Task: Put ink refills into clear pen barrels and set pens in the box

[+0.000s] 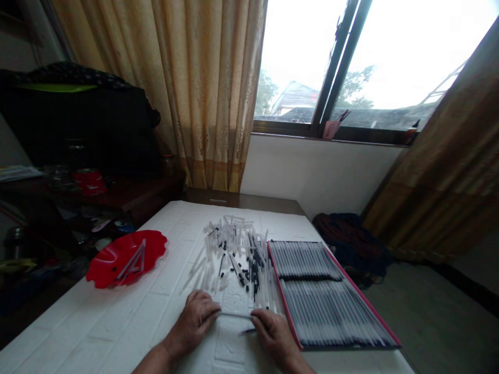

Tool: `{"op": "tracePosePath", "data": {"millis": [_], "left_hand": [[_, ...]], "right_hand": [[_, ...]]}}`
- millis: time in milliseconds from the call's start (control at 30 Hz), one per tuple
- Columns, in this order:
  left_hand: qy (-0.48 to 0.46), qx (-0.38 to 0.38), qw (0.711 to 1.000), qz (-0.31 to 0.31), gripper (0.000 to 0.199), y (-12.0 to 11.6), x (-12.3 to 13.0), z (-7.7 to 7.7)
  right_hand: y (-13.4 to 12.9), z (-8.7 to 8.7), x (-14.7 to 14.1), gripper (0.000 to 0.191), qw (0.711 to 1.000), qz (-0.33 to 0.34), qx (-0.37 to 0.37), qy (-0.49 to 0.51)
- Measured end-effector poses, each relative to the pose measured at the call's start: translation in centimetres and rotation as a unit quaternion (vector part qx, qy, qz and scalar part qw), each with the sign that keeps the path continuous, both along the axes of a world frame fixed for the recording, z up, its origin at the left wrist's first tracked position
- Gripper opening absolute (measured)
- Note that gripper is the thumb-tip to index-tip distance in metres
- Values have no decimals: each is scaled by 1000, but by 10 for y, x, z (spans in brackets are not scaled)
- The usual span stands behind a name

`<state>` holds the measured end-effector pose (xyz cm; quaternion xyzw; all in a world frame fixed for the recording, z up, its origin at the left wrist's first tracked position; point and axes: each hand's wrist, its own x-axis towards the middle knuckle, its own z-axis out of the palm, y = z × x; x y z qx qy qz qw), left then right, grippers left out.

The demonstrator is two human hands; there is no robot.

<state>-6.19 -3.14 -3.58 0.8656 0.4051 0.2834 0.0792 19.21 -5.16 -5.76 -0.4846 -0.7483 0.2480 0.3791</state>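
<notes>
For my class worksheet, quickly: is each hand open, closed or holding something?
Left hand: closed, pinching one end of a thin rod.
Right hand: closed, pinching the rod's other end.

smooth plastic tubes (pixel 231 238), a glossy plastic dish (pixel 107 258), cloth curtain (pixel 210 88) (a soft sheen there)

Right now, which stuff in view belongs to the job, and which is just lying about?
Likely the job:
- thin rod, held between left hand and right hand
- loose tubes and caps
- red-edged tray of rowed sticks
- red dish with a few clear pieces (less sure)

Likely just lying about:
- pink cup on the windowsill
- red tin
- dark cloth bundle
</notes>
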Motion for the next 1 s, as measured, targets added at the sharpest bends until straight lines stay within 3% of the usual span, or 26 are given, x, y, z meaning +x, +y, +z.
{"op": "tracePosePath", "data": {"millis": [167,333,600,767,1000], "left_hand": [[-12,-12,1000,-9,15,1,4,-5],[-56,30,998,-13,17,7,6,-6],[45,16,998,-37,17,6,2,8],[5,96,993,62,29,5,-9,-10],[-1,176,957,230,34,21,-29,-46]], "right_hand": [[1,0,0,25,1000,-1,-20,-20],[4,1,1,30,998,3,-47,-34],[2,5,-3,31,998,-6,-55,-22],[2,9,-2,30,998,-20,-62,19],[-2,8,-8,25,995,-41,-35,80]]}}
